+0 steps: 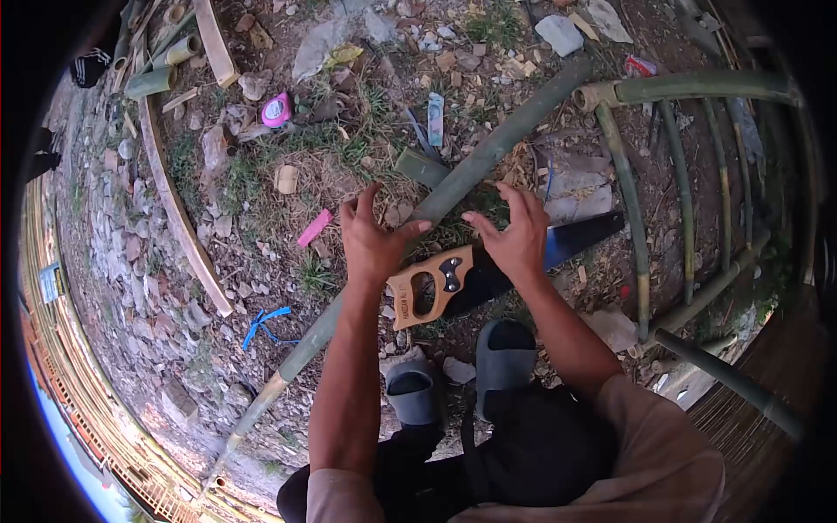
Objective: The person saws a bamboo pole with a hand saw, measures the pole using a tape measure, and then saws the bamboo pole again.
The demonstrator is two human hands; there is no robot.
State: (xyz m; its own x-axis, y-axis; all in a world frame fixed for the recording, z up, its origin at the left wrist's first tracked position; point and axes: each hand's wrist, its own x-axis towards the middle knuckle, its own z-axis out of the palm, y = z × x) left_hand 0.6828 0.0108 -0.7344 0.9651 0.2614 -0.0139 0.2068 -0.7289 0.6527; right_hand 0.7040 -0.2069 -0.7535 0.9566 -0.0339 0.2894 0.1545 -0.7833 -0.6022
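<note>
A long green bamboo pole (510, 139) runs diagonally across the ground, from the lower left to the upper right. My left hand (373, 242) is right over the pole, thumb and fingers apart, holding nothing. Just right of the pole is my right hand (513, 234), also open with its thumb spread from the fingers. A handsaw (403, 301) with a wooden handle lies below the hands, its dark blade reaching right, partly behind my right wrist. Under the pole, a short bamboo piece (418, 167) pokes out to the left.
A bamboo frame (680, 200) with several rungs stands at the right. On the rubble lie a pink tape measure (275, 111), a pink strip (315, 227), blue string (259, 325) and a split bamboo strip (170, 196). Cut bamboo pieces (150, 82) are at the upper left.
</note>
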